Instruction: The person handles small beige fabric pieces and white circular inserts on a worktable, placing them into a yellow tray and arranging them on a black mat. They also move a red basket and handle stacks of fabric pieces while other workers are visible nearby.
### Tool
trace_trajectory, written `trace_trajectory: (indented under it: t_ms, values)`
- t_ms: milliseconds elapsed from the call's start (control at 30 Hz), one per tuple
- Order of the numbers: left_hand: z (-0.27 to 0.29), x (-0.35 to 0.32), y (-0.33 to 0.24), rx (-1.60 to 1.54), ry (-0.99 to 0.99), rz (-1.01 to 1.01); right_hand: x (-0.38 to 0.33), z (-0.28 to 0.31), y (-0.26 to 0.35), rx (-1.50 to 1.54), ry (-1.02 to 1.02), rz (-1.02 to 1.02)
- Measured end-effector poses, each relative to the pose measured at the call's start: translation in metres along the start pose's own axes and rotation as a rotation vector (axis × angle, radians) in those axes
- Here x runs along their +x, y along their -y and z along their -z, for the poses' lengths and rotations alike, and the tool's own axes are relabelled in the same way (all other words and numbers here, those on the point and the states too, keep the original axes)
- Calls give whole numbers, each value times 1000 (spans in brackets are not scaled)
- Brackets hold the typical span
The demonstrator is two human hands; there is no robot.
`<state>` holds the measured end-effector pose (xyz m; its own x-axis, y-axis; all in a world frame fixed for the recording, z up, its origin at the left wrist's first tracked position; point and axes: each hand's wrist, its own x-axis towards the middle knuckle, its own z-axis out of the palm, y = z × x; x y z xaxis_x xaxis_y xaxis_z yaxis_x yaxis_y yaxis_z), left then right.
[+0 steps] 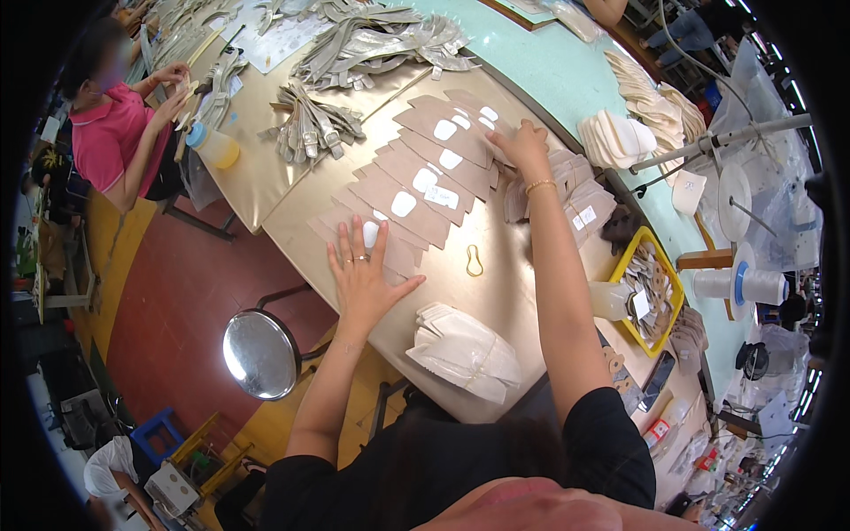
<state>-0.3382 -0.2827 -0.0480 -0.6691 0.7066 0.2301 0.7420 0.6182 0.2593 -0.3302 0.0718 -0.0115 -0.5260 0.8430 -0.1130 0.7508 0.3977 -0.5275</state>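
A row of overlapping flat brown cut pieces (376, 190), several bearing white patches, lies fanned diagonally across the shiny table. My left hand (365, 276) rests with spread fingers on the near left end of the row, next to one white patch. At the far right end, my right hand (524, 146) touches the pieces, thumb and fingers apart; part of the row there is hidden under it. A loose yellow rubber band (479, 271) lies on the tabletop between my forearms. Closer to me is a bundle of off-white cut pieces (465, 354).
Stacked brown pieces (580, 190) and a yellow basket (680, 296) of small parts stand right of my right arm. Grey straps (381, 49) pile up at the back. A co-worker in pink (119, 146) works at the far left, near a yellow-filled bottle (212, 146). A round stool (259, 354) is left.
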Motion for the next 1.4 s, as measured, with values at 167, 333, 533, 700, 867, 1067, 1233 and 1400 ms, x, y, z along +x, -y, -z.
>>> trace_trajectory:
  t_ms: [167,333,533,700,867,1067,1233,1400]
  values:
    - [0,0,1,3,17,8,17,2,5,75,179,-122]
    - [1,0,0,-7,24,11,19,-1,10,-52,186,-125]
    - [2,0,-2,-11,15,12,14,-10,17,23,86,-81]
    - [2,0,-1,-17,11,15,11,-9,16,76,157,-100]
    - [2,0,-1,-21,28,26,7,-9,19,1,156,-18]
    - [3,-1,-1,-19,24,23,-1,-5,18,170,34,130]
    - [2,-1,-1,-17,24,25,14,18,12,255,-17,194]
    - [1,-1,-1,-27,18,31,19,48,18,751,-7,93]
